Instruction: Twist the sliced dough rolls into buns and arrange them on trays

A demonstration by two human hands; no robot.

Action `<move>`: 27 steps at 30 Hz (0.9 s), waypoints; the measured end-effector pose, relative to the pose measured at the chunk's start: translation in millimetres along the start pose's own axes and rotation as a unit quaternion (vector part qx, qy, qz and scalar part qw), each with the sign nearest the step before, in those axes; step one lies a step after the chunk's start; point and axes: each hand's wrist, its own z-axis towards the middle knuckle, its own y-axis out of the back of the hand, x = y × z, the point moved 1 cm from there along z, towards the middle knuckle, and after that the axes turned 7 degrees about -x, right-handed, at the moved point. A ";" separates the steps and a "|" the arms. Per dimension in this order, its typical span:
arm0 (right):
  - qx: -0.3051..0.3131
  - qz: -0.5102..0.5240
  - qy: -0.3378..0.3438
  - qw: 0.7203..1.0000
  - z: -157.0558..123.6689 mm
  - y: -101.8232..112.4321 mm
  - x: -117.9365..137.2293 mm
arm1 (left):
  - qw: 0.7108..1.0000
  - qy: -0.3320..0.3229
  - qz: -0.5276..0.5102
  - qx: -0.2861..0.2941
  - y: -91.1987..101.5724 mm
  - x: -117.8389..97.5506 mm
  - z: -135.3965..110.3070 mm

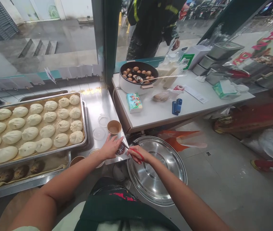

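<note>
My right hand (137, 154) is closed round the red handles of a pair of scissors (140, 152). Their dark blades point left, to a small cup with dark, shiny contents (120, 149) at the steel counter's corner. Against that cup's left side lies my left hand (112, 146), its fingers curved about the far rim and partly hiding it. Just beyond my left fingers stands an open brown paper cup (114, 127). Two clear plastic lids (99, 134) lie to the left of the paper cup.
A tray of steamed buns (47, 131) fills the left, above a lower tray of dark buns (18, 171). On the white table are a pot of eggs with a ladle (148, 86), a tissue pack (134, 102) and a blue stapler (176, 106). A person (151, 29) stands outside the window.
</note>
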 end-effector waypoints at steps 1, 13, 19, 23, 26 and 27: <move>-0.001 0.002 0.002 1.000 0.9 -0.8 -1.0 | 1.000 0.007 0.007 -0.001 -0.4 -0.8 -0.1; -0.012 -0.008 0.004 1.000 3.3 -4.2 -0.1 | 0.997 0.062 -0.025 -0.031 -6.5 -0.4 -0.6; -0.008 0.003 0.000 1.000 6.0 -3.5 -1.8 | 0.994 -0.078 -0.075 0.012 1.6 18.7 1.9; -0.004 0.005 0.017 1.000 7.6 -4.2 0.9 | 0.995 -0.085 -0.049 0.017 -0.1 20.4 2.9; 0.011 0.008 0.009 1.000 8.1 -6.1 4.6 | 0.995 -0.086 -0.038 0.021 -0.5 16.1 3.2; 0.018 0.014 0.007 1.000 7.3 -6.4 5.9 | 0.995 -0.085 -0.039 0.021 1.0 14.4 2.2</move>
